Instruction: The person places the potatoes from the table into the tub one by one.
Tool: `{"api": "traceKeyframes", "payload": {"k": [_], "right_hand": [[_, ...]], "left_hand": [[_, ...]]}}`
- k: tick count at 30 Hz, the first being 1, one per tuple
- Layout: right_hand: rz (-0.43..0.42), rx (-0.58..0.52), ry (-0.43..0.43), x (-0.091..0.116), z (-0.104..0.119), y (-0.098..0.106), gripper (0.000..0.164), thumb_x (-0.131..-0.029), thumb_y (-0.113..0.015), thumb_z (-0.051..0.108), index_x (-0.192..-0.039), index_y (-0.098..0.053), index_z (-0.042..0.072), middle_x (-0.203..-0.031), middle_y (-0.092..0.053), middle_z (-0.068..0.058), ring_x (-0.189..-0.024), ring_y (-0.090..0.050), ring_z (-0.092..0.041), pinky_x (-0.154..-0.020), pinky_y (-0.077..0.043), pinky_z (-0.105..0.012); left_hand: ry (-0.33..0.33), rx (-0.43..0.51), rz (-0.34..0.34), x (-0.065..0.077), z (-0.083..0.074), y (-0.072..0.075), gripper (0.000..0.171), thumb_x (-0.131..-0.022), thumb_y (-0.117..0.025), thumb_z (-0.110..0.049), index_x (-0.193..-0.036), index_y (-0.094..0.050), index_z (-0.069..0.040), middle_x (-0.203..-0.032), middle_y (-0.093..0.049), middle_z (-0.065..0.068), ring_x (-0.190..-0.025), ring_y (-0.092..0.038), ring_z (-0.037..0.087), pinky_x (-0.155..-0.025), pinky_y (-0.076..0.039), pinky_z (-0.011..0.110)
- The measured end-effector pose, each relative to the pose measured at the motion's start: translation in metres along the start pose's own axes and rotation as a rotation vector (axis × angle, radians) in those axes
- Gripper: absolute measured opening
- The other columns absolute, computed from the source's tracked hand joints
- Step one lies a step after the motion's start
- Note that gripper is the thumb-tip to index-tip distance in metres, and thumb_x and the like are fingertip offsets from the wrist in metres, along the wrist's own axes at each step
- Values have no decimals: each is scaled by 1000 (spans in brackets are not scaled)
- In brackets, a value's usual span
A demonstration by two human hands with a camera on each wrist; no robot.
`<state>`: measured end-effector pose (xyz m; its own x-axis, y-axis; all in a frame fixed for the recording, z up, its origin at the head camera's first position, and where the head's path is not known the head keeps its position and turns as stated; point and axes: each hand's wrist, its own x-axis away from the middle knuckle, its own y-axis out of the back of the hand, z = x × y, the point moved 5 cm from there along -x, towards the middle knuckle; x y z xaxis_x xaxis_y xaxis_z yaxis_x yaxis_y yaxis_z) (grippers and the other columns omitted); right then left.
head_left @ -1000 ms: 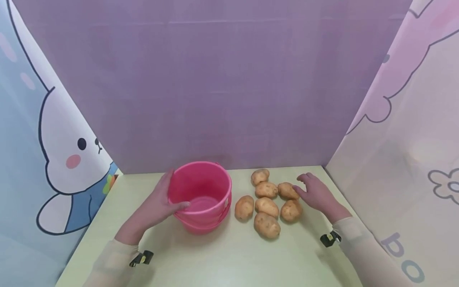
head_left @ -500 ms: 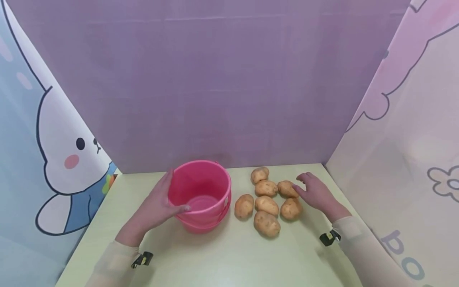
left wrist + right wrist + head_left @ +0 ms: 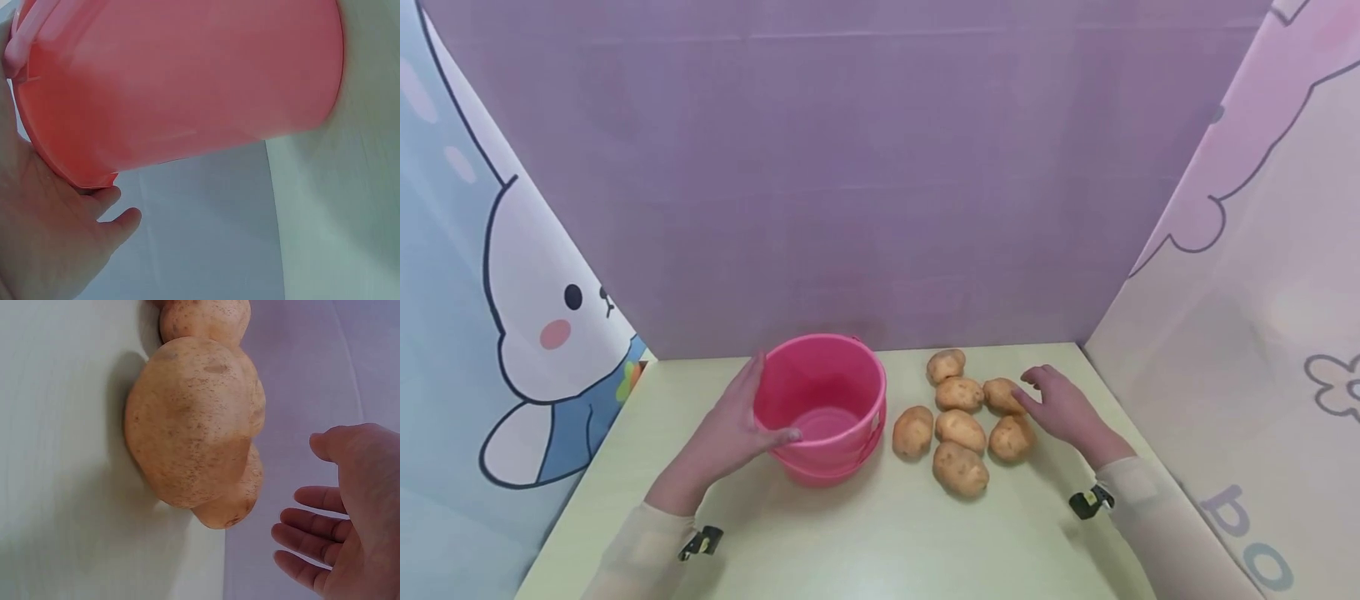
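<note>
A pink bucket (image 3: 820, 392) stands upright on the table, its inside visible and bare. My left hand (image 3: 730, 425) holds its left side at the rim, thumb over the near edge and fingers round the outer far side. The left wrist view shows the bucket wall (image 3: 187, 81) with fingertips (image 3: 128, 219) by the rim. To the right of the bucket lie several brown potatoes (image 3: 961, 431) in a loose cluster. My right hand (image 3: 1063, 408) hovers beside the right-hand potato (image 3: 1002, 396), fingers relaxed and holding nothing. In the right wrist view that hand (image 3: 350, 519) is apart from the nearest potato (image 3: 190, 425).
The pale table (image 3: 880, 542) ends at a purple backdrop (image 3: 865, 192) right behind the bucket and potatoes. A rabbit-printed panel (image 3: 550, 333) flanks the left side, a pink and white printed panel (image 3: 1247, 350) the right. Each wrist wears a small black device (image 3: 1092, 502).
</note>
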<state>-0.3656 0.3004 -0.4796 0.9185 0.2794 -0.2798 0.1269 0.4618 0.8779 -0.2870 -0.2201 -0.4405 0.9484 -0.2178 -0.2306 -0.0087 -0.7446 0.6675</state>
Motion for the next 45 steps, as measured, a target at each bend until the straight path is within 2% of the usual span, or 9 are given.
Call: {"api": "traceKeyframes", "payload": {"k": [5, 13, 22, 27, 33, 39, 45], "right_hand": [[5, -50, 2, 6, -2, -8, 41, -109, -73, 27, -129, -69, -8, -122, -70, -25, -109, -69, -46, -94, -58, -62], [-16, -107, 29, 17, 1, -12, 45, -108, -76, 31, -130, -69, -8, -118, -70, -21, -112, -69, -44, -97, -57, -61], [6, -157, 23, 29, 3, -16, 53, -103, -81, 38, -133, -68, -3, -124, -69, -18, -119, -66, -42, -103, -54, -62], [-19, -146, 101, 36, 6, -21, 62, -97, -88, 40, -135, -68, -4, -129, -68, -19, -123, -64, -43, -105, -53, -64], [-29, -155, 170, 45, 5, -29, 66, -92, -93, 39, -140, -68, 2, -138, -68, -14, -129, -62, -38, -108, -50, -65], [-2, -176, 169, 51, 2, -38, 73, -87, -97, 37, -146, -67, 7, -145, -67, -10, -133, -59, -35, -112, -47, -64], [6, -158, 160, 55, -1, -48, 79, -83, -98, 46, -147, -66, 10, -151, -63, -12, -137, -57, -39, -114, -45, -70]], "left_hand": [[-18, 50, -9, -2, 1, -1, 137, -76, -100, -59, -178, -10, -40, -175, -33, 4, -153, -42, 37, -93, -66, 58], [15, 5, -1, -3, 4, -1, 142, -77, -97, -62, -179, -2, -35, -179, -25, 6, -156, -37, 41, -95, -65, 57], [8, -20, -7, -2, 6, -2, 141, -77, -97, -64, -179, -4, -34, -179, -26, 7, -156, -37, 41, -93, -66, 58], [6, -22, -13, -2, 6, -2, 141, -77, -96, -64, -179, -4, -33, -179, -25, 8, -156, -36, 41, -94, -65, 58], [10, -28, -9, -3, 4, -3, 141, -78, -96, -66, -179, -4, -33, -180, -24, 7, -158, -34, 41, -95, -65, 59], [21, -44, 1, -2, 1, -2, 142, -79, -95, -65, -180, -2, -26, -182, -20, 10, -160, -31, 44, -97, -63, 62], [42, -61, 18, -1, 0, 0, 144, -80, -94, -65, -180, 0, -23, -182, -19, 11, -160, -30, 46, -99, -62, 64]]}}
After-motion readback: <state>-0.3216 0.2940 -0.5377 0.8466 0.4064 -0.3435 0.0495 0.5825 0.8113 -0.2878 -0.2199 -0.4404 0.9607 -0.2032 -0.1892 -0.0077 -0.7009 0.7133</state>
